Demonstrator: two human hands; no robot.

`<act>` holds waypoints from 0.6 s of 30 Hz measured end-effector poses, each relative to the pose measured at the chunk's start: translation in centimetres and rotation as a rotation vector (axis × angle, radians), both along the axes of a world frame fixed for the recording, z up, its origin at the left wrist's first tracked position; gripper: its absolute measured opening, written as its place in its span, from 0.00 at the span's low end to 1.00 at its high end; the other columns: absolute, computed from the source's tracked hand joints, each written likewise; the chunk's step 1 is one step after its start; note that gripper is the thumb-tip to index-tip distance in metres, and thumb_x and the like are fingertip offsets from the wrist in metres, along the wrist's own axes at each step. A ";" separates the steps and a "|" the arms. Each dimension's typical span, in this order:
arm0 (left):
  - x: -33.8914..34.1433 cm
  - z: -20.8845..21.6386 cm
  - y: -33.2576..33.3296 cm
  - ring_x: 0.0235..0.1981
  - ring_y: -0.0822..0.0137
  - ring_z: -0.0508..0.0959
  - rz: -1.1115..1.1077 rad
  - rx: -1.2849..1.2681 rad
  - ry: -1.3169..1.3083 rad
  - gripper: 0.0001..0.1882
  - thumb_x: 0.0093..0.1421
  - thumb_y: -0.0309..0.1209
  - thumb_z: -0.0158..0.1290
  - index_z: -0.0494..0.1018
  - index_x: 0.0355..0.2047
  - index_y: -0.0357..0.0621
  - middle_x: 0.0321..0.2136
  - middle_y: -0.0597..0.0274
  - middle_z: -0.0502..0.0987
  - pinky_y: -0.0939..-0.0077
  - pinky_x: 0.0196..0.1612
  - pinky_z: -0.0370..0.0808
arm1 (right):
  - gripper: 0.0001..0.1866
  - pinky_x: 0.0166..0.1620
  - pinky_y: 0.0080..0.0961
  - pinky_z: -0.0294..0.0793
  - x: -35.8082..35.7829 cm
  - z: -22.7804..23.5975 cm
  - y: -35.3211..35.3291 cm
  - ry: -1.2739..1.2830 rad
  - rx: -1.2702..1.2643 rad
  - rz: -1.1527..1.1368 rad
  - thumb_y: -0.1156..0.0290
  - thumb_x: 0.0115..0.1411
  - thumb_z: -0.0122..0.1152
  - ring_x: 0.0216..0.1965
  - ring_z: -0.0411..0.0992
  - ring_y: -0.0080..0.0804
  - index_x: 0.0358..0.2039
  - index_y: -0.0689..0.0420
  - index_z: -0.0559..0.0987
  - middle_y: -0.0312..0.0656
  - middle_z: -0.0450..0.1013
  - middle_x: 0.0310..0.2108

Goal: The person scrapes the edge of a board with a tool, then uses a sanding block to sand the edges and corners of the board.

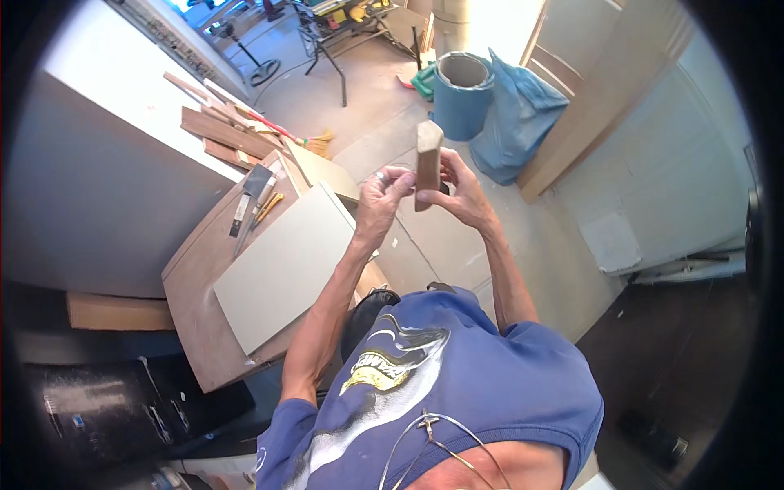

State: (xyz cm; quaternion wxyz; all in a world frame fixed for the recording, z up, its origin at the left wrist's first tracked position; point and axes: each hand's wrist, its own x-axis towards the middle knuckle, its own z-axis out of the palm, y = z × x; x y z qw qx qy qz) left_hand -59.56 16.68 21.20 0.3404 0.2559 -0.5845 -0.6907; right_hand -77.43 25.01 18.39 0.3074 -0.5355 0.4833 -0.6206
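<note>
My right hand (467,193) grips a brown wooden block (429,159) with a pale top end, held upright in front of me. Its thumb lies across the near face, while the other fingers are partly hidden behind. My left hand (382,200), with a ring on one finger, is closed in a pinch right beside the block's left edge; whatever its fingertips hold is too small to make out. Below and left of it, a white panel (286,265) lies on a brown wooden board (192,269). A wide flat-bladed tool (251,192) and yellow-handled tools (268,208) rest on that board.
Wood offcuts (220,131) and a straw broom (314,144) lean by the left wall. Ahead stand a blue bin (462,102) and a blue plastic bag (516,122), beside a wooden post (588,106). A stand with a machine (343,20) is farther back.
</note>
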 end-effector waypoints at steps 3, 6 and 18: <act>-1.9 0.5 -0.8 0.40 0.74 0.79 0.012 -0.081 -0.040 0.11 0.73 0.35 0.55 0.75 0.44 0.39 0.37 0.65 0.78 0.74 0.50 0.79 | 0.44 0.59 0.36 0.75 -1.9 -0.3 -0.1 -0.026 0.010 0.042 0.60 0.54 0.80 0.53 0.76 0.33 0.66 0.59 0.66 0.44 0.78 0.50; -3.2 1.9 -2.6 0.40 0.73 0.79 0.153 -0.147 -0.004 0.10 0.75 0.36 0.51 0.73 0.41 0.42 0.36 0.64 0.77 0.71 0.51 0.80 | 0.42 0.58 0.36 0.75 -3.0 -0.9 -1.0 -0.111 0.020 0.059 0.63 0.55 0.79 0.52 0.77 0.32 0.65 0.60 0.66 0.43 0.78 0.50; -3.6 2.8 -3.3 0.64 0.64 0.69 0.055 -0.373 -0.323 0.25 0.73 0.34 0.53 0.62 0.67 0.43 0.62 0.56 0.69 0.67 0.66 0.68 | 0.34 0.59 0.36 0.73 -6.8 -2.5 -2.8 -0.857 0.011 0.197 0.65 0.67 0.66 0.59 0.72 0.38 0.67 0.62 0.61 0.51 0.72 0.58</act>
